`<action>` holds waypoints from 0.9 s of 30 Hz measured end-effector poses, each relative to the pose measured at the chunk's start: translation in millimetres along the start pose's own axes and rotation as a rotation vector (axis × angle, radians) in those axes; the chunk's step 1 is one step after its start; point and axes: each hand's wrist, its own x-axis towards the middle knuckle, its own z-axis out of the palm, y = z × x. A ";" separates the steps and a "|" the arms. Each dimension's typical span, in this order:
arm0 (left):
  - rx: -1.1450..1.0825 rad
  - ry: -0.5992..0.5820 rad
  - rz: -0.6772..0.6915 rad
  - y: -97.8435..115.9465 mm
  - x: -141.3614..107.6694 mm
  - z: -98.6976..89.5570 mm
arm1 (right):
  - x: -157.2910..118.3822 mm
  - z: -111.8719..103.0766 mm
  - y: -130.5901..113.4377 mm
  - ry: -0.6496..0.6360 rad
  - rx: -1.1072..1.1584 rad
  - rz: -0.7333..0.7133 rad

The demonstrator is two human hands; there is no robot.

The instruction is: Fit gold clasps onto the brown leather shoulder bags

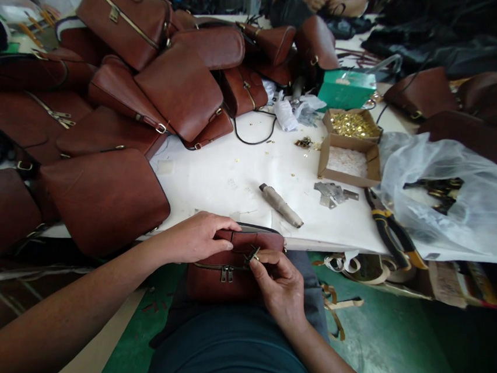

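Observation:
A reddish-brown leather bag (232,287) rests on my lap against the table's edge, its front zipper with two metal pulls (226,274) facing me. My left hand (195,237) grips the bag's upper left rim, thumb outside and fingers along the top edge. Between the thumb and fingers of my right hand (281,283) is a small metal clasp (251,257), held close to the bag's front above the zipper. Just past the bag, a tape-wrapped tool (280,205) lies on the white table.
Brown leather bags (102,196) are piled at left. To the right lie pliers (391,229), metal plates (334,193), a cardboard box of gold pieces (354,125), another box (351,161) and a plastic bag (458,195) of hardware. Across the table, a co-worker's hands (325,1) show.

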 end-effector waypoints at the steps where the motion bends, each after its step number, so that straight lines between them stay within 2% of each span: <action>1: 0.013 -0.018 0.011 1.4 0.5 -0.7 | 0.4 1.7 1.3 0.009 0.006 0.010; 5: 0.006 -0.049 0.036 6.4 0.2 -2.5 | 1.5 7.1 4.3 0.032 0.020 0.037; 14: -0.014 -0.024 0.001 10.2 -4.9 2.5 | 3.5 10.2 -3.7 0.006 -0.013 0.092; 21: -0.062 -0.008 -0.018 7.9 -5.0 3.7 | 0.8 14.8 0.9 0.059 0.003 0.066; 25: -0.138 -0.016 -0.031 2.2 -5.0 4.4 | 0.5 15.5 2.3 0.023 0.099 0.140; 27: -0.201 -0.023 -0.055 -3.3 -4.9 5.6 | 0.2 15.5 2.2 0.000 0.134 0.124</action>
